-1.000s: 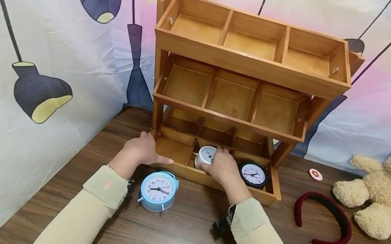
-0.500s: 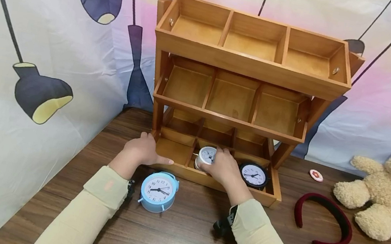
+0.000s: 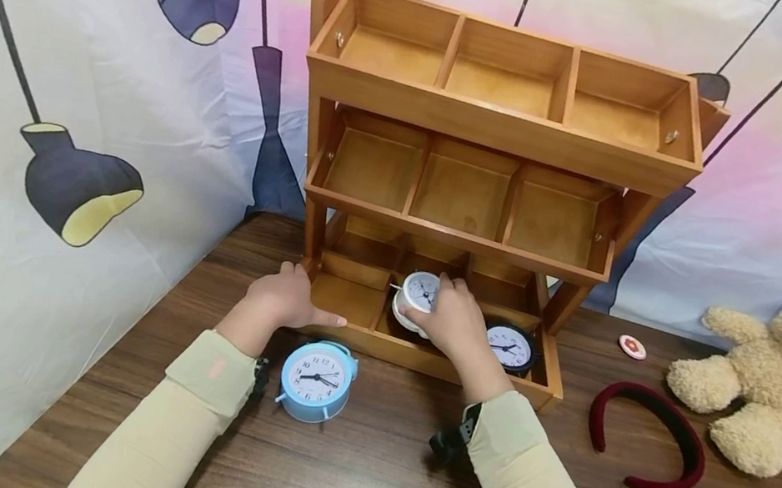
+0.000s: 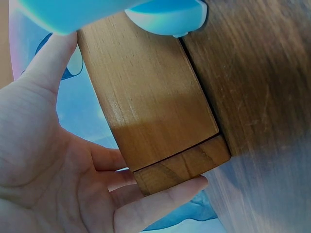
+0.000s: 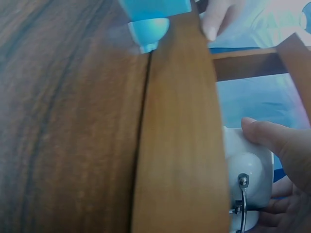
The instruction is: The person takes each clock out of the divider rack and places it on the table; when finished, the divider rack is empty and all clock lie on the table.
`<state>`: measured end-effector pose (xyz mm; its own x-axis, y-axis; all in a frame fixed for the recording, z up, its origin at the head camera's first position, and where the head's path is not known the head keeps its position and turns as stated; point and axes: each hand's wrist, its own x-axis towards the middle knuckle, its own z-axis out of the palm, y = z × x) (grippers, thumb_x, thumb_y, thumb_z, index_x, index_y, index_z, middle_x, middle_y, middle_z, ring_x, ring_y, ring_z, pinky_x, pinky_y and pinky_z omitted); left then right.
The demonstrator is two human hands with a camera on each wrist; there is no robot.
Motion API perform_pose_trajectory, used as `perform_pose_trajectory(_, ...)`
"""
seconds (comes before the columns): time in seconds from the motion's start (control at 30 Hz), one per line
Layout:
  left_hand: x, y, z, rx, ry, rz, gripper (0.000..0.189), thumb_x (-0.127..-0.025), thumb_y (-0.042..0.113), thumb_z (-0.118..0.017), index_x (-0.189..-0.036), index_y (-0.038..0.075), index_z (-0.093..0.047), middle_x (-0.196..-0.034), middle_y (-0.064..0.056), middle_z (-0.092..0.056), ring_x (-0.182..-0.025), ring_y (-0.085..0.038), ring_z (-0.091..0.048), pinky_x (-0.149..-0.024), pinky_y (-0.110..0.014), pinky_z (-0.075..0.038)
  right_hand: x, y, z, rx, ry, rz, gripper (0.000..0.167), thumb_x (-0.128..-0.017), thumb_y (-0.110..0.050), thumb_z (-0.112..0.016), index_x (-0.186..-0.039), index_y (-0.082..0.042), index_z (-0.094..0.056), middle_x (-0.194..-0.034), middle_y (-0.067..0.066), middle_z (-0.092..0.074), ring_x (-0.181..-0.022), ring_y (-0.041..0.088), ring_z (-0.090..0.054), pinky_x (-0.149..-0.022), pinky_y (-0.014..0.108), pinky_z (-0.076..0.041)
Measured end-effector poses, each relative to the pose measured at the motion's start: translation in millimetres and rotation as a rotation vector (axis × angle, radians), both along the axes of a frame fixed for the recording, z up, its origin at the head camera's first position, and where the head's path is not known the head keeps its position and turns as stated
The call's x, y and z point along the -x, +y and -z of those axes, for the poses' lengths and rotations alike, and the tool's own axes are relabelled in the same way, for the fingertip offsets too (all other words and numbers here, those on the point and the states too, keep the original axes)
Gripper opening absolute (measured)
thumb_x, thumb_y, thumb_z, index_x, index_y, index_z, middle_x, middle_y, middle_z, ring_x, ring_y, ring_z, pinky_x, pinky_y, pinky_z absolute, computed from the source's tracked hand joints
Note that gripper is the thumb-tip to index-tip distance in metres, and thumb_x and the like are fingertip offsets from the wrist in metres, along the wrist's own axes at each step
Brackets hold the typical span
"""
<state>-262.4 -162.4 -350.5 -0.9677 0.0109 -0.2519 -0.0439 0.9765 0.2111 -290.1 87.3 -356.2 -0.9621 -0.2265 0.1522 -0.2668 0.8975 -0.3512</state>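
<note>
My right hand grips a white twin-bell alarm clock over the middle compartment of the bottom tray of a three-tier wooden shelf. The right wrist view shows the thumb on the clock's white casing, with fingers behind it. With my left hand I hold the tray's front left corner; in the left wrist view the thumb lies at the board's upper edge and the fingers wrap the end. A black-rimmed clock leans in the right compartment. A light blue alarm clock stands on the table before the left compartment.
On the right of the table lie a dark red headband and a small oval badge with a flower. A tan teddy bear sits behind them. A printed cloth hangs behind the shelf.
My right hand has raised the white clock slightly up and back in the middle compartment. More of the clock's body shows above the tray's front board. The left hand keeps its place.
</note>
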Motion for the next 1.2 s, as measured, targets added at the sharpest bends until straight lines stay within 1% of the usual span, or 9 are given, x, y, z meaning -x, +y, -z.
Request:
perform_pose_trajectory(0.13, -0.2, -0.1, 0.1, 0.003, 0.001, 0.002, 0.123, -0.079, 0.076, -0.062, -0.149, -0.017, -0.022, -0.153, -0.040, -0.019, -0.126, -0.051, -0.047, -0.098, -0.060, -0.044, -3.5, 2, -9.6, -0.002, -0.012, -0.005, 0.096, -0.082, -0.053, -0.077, -0.145, 0.011, -0.041, -0.135, 0.028, -0.051, -0.115, 0.036, -0.057, -0.097, 0.048, -0.047)
perform_pose_trajectory(0.27, -0.7, -0.7, 0.0, 0.001, 0.005, 0.004, 0.123, -0.079, 0.076, -0.062, -0.150, -0.016, -0.021, -0.153, -0.040, -0.019, -0.127, -0.051, -0.046, -0.098, -0.060, -0.044, -11.1, 3, -19.7, 0.000, -0.004, -0.017, 0.096, -0.081, -0.053, -0.077, -0.145, 0.010, -0.041, -0.134, 0.026, -0.052, -0.114, 0.035, -0.057, -0.096, 0.048, -0.047)
perform_pose_trajectory(0.5, -1.2, -0.9, 0.1, 0.004, 0.004, 0.009, 0.123, -0.079, 0.076, -0.061, -0.150, -0.016, -0.020, -0.153, -0.040, -0.020, -0.126, -0.051, -0.047, -0.097, -0.059, -0.045, -34.1, 8, -37.6, -0.007, -0.002, -0.042, 0.095, -0.079, -0.057, -0.077, -0.144, 0.005, -0.046, -0.130, 0.021, -0.056, -0.108, 0.032, -0.059, -0.092, 0.048, -0.050)
perform_pose_trajectory(0.67, -0.6, -0.9, 0.4, -0.004, 0.011, 0.007, 0.124, -0.079, 0.076, -0.062, -0.150, -0.015, -0.020, -0.153, -0.040, -0.020, -0.126, -0.051, -0.047, -0.097, -0.059, -0.045, -52.2, 14, -45.2, -0.027, -0.002, -0.063, 0.092, -0.077, -0.061, -0.076, -0.142, 0.000, -0.051, -0.126, 0.017, -0.059, -0.101, 0.029, -0.060, -0.087, 0.047, -0.050)
perform_pose_trajectory(0.8, -0.3, -1.2, 0.4, -0.007, 0.014, 0.006, 0.124, -0.079, 0.076, -0.062, -0.150, -0.016, -0.020, -0.152, -0.040, -0.021, -0.125, -0.051, -0.048, -0.096, -0.059, -0.045, -65.5, 18, -47.0, -0.047, -0.004, -0.091, 0.096, -0.075, -0.063, -0.076, -0.144, -0.002, -0.049, -0.136, 0.020, -0.056, -0.109, 0.033, -0.061, -0.090, 0.049, -0.050)
perform_pose_trajectory(0.9, -0.2, -1.5, 0.4, -0.007, 0.012, 0.005, 0.123, -0.079, 0.076, -0.062, -0.150, -0.016, -0.021, -0.152, -0.040, -0.021, -0.125, -0.051, -0.049, -0.096, -0.059, -0.045, -74.3, 21, -46.0, -0.073, -0.003, -0.114, 0.096, -0.074, -0.061, -0.077, -0.145, -0.003, -0.049, -0.136, 0.020, -0.055, -0.105, 0.033, -0.062, -0.088, 0.048, -0.050)
perform_pose_trajectory(1.03, -0.2, -1.8, 0.5, -0.006, 0.011, 0.006, 0.123, -0.079, 0.076, -0.062, -0.149, -0.017, -0.021, -0.152, -0.040, -0.022, -0.123, -0.050, -0.050, -0.096, -0.059, -0.046, -83.5, 24, -40.8, -0.101, 0.001, -0.144, 0.088, -0.073, -0.058, -0.079, -0.138, -0.002, -0.056, -0.123, 0.015, -0.061, -0.090, 0.026, -0.061, -0.079, 0.044, -0.051)
perform_pose_trajectory(1.1, -0.1, -1.9, 0.7, -0.004, 0.011, 0.007, 0.123, -0.079, 0.076, -0.062, -0.149, -0.017, -0.021, -0.151, -0.040, -0.023, -0.123, -0.050, -0.050, -0.095, -0.059, -0.046, -87.5, 24, -37.6, -0.114, -0.005, -0.156, 0.085, -0.072, -0.057, -0.081, -0.133, -0.002, -0.058, -0.117, 0.012, -0.062, -0.087, 0.024, -0.060, -0.077, 0.042, -0.051)
perform_pose_trajectory(1.2, 0.0, -1.9, 0.9, -0.004, 0.013, 0.007, 0.124, -0.079, 0.076, -0.062, -0.149, -0.017, -0.021, -0.151, -0.040, -0.023, -0.122, -0.050, -0.051, -0.095, -0.058, -0.047, -92.6, 24, -32.5, -0.125, -0.038, -0.167, 0.081, -0.071, -0.056, -0.083, -0.127, -0.002, -0.060, -0.110, 0.010, -0.063, -0.084, 0.020, -0.059, -0.075, 0.040, -0.051)
